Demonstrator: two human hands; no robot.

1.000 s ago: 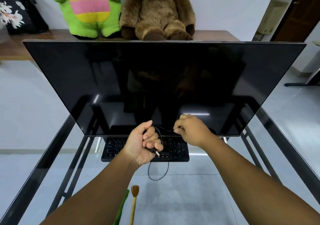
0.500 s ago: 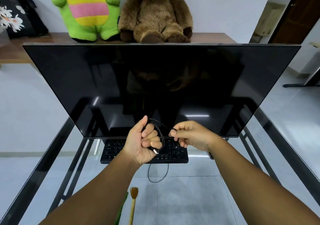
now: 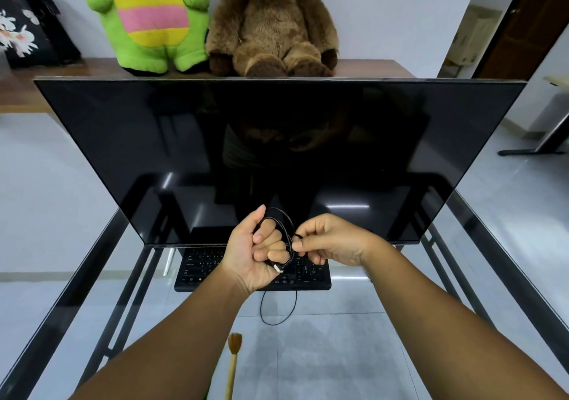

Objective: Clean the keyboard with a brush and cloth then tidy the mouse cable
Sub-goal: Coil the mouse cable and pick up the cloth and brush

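Above the keyboard, just in front of the monitor, you've got the mouse cable up in both hands. Your left hand has its fingers curled round a small coil of it, thumb up, palm turned toward you, and the loop stands roughly upright, its plane edge-on between your two hands. The silver plug end pokes out at the bottom of that fist, pointing down and to the right toward the keyboard's near edge. Your right hand sits just beside the coil, on its right, thumb and forefinger pinching a strand where it leaves the loop.

So the free length lies to the right of the coil and then drops away: below the keyboard's near edge a slack loop hangs down through the view over the glass table. The mouse itself I cannot see. The right hand is the nearer one to that free run, so the next wrap looks like yours to feed from the right, up and over the left fingers.

Nearer you than the keyboard, the brush lies with its bristles pointing toward the keyboard.
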